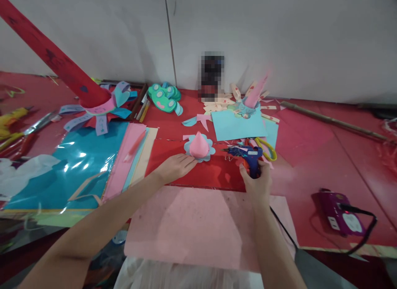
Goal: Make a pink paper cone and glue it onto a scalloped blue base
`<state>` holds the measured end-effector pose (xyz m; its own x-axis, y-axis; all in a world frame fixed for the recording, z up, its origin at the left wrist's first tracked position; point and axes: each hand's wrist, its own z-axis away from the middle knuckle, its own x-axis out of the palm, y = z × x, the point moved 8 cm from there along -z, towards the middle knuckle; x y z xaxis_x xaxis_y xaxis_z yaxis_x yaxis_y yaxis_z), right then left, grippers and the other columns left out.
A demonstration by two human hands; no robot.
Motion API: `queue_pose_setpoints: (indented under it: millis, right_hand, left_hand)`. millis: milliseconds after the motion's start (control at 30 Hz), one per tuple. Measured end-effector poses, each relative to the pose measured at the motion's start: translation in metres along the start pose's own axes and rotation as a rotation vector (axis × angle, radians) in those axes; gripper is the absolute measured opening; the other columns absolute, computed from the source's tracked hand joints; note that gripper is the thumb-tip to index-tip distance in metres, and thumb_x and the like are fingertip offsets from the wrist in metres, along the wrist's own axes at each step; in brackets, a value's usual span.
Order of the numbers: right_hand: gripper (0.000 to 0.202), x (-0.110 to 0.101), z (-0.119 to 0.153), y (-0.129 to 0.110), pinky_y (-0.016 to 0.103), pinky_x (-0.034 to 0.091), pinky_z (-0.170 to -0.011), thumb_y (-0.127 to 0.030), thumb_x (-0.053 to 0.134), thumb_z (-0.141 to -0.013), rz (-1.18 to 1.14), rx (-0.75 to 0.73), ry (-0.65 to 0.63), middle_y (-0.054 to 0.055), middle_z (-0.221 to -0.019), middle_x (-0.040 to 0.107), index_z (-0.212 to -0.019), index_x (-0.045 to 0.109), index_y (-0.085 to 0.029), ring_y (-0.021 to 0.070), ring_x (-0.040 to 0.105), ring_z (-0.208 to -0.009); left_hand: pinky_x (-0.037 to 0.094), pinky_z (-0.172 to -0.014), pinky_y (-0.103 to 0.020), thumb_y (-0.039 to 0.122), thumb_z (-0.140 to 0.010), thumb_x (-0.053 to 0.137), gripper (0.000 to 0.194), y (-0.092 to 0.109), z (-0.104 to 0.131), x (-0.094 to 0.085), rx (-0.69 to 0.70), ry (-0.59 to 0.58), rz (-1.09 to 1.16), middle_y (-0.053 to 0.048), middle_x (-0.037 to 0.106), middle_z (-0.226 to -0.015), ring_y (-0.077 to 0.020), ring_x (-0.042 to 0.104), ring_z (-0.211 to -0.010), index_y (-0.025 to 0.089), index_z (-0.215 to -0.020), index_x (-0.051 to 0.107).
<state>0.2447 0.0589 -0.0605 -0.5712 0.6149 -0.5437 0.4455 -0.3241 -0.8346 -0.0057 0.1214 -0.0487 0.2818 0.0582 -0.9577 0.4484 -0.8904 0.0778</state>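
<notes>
A pink paper cone point(199, 146) stands point up on a light-blue scalloped paper flower point(212, 151). My left hand point(176, 168) reaches in from the left, its fingers together at the flower's lower edge; the fingertips are partly hidden there. To the right, my right hand point(259, 179) is wrapped around the handle of a blue hot glue gun point(253, 156) with an orange trigger. Its nozzle points left toward the flower, a short gap away. Beneath both lies a red mat point(214, 177).
Yellow-handled scissors point(268, 149) lie behind the glue gun. A purple power adapter point(341, 214) with a black cord sits at right. Left are a tall red cone point(56, 59), plastic-covered blue sheets point(83, 164) and pink paper point(122, 177). Green paper cutouts point(164, 97) lie near the wall.
</notes>
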Motion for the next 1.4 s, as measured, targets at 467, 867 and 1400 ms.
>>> queue_pose_setpoints:
  millis: [467, 867, 1400]
  right_hand:
    - [0.032, 0.027, 0.028, -0.033, 0.028, 0.044, -0.057, -0.043, 0.059, -0.076, 0.307, -0.447, -0.075, 0.007, -0.092, 0.067, -0.098, 0.056, -0.021, 0.021, 0.064, -0.077]
    - [0.019, 0.022, 0.055, -0.064, 0.022, 0.045, -0.054, -0.025, 0.06, -0.083, 0.388, -0.85, 0.124, 0.005, -0.086, 0.068, -0.1, 0.055, -0.019, 0.0158, 0.067, -0.074]
    - [0.019, 0.024, 0.059, -0.064, 0.024, 0.047, -0.057, -0.021, 0.059, -0.083, 0.415, -0.889, 0.133, 0.005, -0.086, 0.067, -0.102, 0.055, -0.02, 0.0162, 0.067, -0.073]
  left_hand:
    - [0.047, -0.062, -0.022, 0.026, -0.091, 0.051, 0.019, -0.03, -0.007, -0.008, -0.392, 0.029, 0.101, 0.0, 0.076, -0.087, -0.0147, 0.069, -0.074, 0.023, -0.087, 0.07]
    - [0.047, -0.063, -0.022, 0.028, -0.092, 0.05, 0.021, -0.031, -0.005, -0.004, -0.407, 0.028, 0.091, 0.001, 0.076, -0.085, -0.0147, 0.069, -0.075, 0.023, -0.088, 0.071]
    - [0.049, -0.067, -0.023, 0.028, -0.094, 0.048, 0.023, -0.028, -0.006, -0.005, -0.36, 0.061, 0.084, 0.0, 0.076, -0.088, -0.0146, 0.069, -0.078, 0.023, -0.09, 0.07]
